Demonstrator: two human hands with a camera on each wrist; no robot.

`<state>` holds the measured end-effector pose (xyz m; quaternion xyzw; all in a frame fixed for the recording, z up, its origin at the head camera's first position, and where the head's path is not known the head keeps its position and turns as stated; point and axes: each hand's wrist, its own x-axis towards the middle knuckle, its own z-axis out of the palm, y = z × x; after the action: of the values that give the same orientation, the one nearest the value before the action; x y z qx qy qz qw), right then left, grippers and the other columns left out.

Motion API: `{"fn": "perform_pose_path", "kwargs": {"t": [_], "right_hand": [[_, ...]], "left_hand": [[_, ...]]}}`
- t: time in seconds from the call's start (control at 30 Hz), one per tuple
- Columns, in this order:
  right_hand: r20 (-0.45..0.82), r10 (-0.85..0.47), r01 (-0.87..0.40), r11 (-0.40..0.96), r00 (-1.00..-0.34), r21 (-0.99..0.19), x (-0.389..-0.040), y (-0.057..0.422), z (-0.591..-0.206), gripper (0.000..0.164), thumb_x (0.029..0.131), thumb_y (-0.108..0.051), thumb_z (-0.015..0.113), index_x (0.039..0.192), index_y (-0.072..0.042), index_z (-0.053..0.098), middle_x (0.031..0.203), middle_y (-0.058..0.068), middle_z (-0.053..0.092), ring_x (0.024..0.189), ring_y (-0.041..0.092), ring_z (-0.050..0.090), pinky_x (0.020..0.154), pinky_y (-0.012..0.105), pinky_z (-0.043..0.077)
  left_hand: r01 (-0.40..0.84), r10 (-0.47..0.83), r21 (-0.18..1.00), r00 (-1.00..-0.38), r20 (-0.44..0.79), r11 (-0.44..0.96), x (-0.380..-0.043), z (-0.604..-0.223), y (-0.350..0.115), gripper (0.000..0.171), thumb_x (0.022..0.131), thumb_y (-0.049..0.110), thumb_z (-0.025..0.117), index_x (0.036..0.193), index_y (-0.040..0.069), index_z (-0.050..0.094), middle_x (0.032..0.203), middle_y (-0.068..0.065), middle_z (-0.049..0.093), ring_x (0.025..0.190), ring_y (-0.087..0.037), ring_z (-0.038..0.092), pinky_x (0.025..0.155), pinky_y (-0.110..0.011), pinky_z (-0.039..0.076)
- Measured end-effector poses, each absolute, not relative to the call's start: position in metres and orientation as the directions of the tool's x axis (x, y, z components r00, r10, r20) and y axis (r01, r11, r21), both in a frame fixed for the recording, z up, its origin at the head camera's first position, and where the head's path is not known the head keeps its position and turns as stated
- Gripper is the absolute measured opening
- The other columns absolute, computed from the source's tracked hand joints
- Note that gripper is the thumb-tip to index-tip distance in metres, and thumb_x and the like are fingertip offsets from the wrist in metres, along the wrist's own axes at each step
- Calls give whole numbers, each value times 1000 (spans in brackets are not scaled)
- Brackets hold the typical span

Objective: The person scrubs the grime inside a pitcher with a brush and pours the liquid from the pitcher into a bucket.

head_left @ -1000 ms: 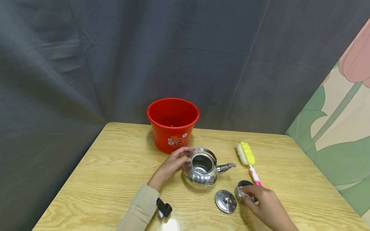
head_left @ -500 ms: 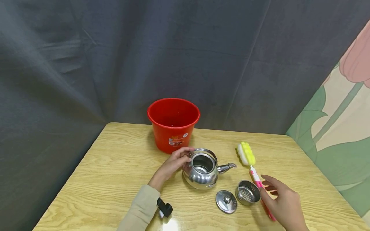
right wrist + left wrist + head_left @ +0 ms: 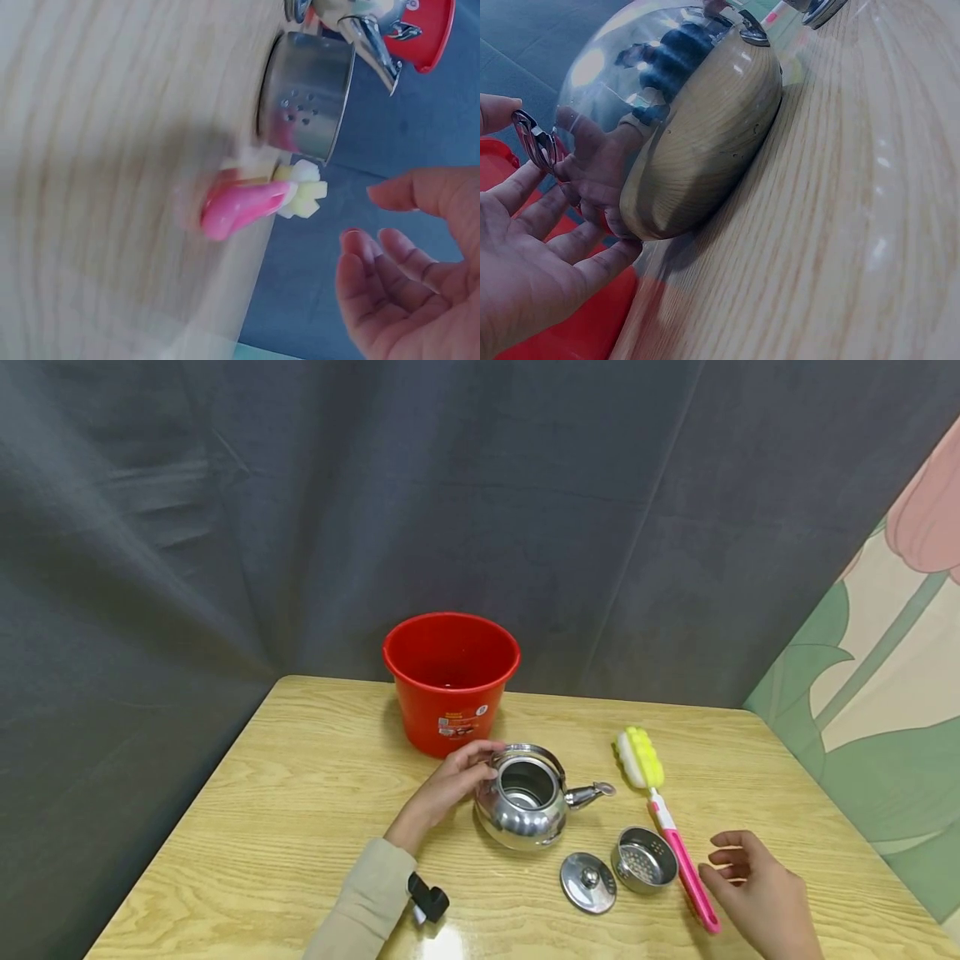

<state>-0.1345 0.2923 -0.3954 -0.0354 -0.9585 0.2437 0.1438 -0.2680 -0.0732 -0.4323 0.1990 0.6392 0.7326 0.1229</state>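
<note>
A shiny steel kettle [image 3: 517, 828] stands uncovered on the table, its spout pointing right. My left hand [image 3: 448, 783] holds it at its left side; in the left wrist view the thumb and a finger pinch the folded handle [image 3: 536, 142], while other fingertips reach the kettle's body. My right hand [image 3: 761, 885] hovers at the right with loosely curved fingers and nothing in them. Nearest to it lies a bottle brush [image 3: 690, 881] with a pink handle and a yellow and white sponge head. A perforated steel strainer basket [image 3: 637, 875] sits left of the brush handle, beside the round kettle lid [image 3: 579, 888].
Behind the kettle a red plastic bucket [image 3: 452, 710] stands near the back of the wooden table [image 3: 300, 827]. A dark grey curtain [image 3: 480, 510] hangs behind the table, and a flower-patterned cloth [image 3: 892, 710] is at the right.
My right hand has let go of the strainer basket and moved right, past the brush handle. The left hand and the kettle have stayed in place.
</note>
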Motion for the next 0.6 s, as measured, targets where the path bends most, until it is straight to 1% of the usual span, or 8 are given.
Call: {"fn": "perform_pose_path", "kwargs": {"t": [0.1, 0.2, 0.37, 0.6], "right_hand": [[187, 136, 34, 884, -973, -465, -136, 298, -397, 36, 80, -12, 76, 106, 3, 57, 85, 6, 68, 69, 16, 64, 58, 28, 47], [122, 131, 60, 885, -984, -461, -138, 303, -399, 35, 81, -15, 75, 105, 3, 58, 83, 4, 67, 72, 20, 65, 60, 31, 47], [36, 129, 97, 879, -991, -467, -141, 305, -405, 33, 82, -20, 74, 102, 1, 58, 79, -1, 65, 72, 18, 63, 59, 31, 46], [-30, 133, 131, 871, -991, -473, -143, 306, -410, 35, 79, -24, 77, 100, -2, 58, 79, -2, 62, 73, 17, 61, 59, 31, 45]], "left_hand": [[73, 438, 985, -889, 134, -153, -268, -431, -72, 44, 91, 6, 55, 134, -2, 49, 139, -16, 49, 126, -28, 44, 100, -33, 38], [70, 439, 986, -889, 131, -151, -268, -431, -72, 44, 91, 6, 55, 135, -2, 49, 139, -16, 49, 126, -28, 44, 100, -33, 38], [67, 433, 988, -893, 122, -139, -268, -431, -73, 44, 91, 6, 55, 134, -1, 50, 138, -14, 50, 124, -27, 45, 100, -34, 39], [73, 429, 988, -895, 125, -135, -267, -432, -73, 44, 92, 8, 55, 134, -1, 50, 138, -14, 51, 124, -26, 45, 98, -32, 39]]}}
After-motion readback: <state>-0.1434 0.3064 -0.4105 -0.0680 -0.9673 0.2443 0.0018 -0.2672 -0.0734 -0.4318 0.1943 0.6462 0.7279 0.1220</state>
